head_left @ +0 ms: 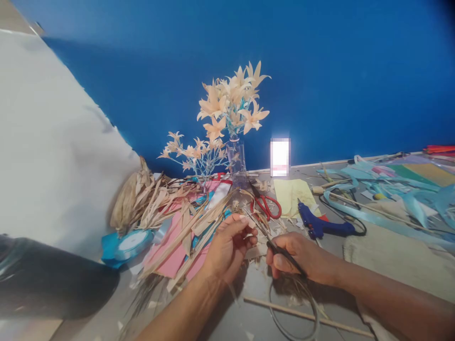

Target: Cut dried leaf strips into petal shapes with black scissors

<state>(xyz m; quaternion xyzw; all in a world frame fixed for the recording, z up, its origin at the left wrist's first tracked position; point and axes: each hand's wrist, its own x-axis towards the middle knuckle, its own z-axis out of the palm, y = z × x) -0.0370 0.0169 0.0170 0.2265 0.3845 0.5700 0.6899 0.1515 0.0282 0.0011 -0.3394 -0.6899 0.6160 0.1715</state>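
Note:
My right hand (296,255) is wrapped round the dark handles of a pair of scissors (261,229), whose narrow blades point up and to the left. Beside the blade tips, my left hand (227,244) is closed in a pinch, thumb against fingertips. Whatever it holds is too small to make out. Under and left of that hand lie dry, tan husk strips (170,246) over pink paper (174,260). Red-handled scissors (267,208) rest just beyond the blades, among pale scraps.
A clear vase (236,163) holds cream flowers (231,102) by the blue wall. A blue glue gun (320,225) lies right, near yellow paper (289,194). Ribbon spool (133,242) sits left. A thin stick (302,315) and a wire loop (316,308) lie in front.

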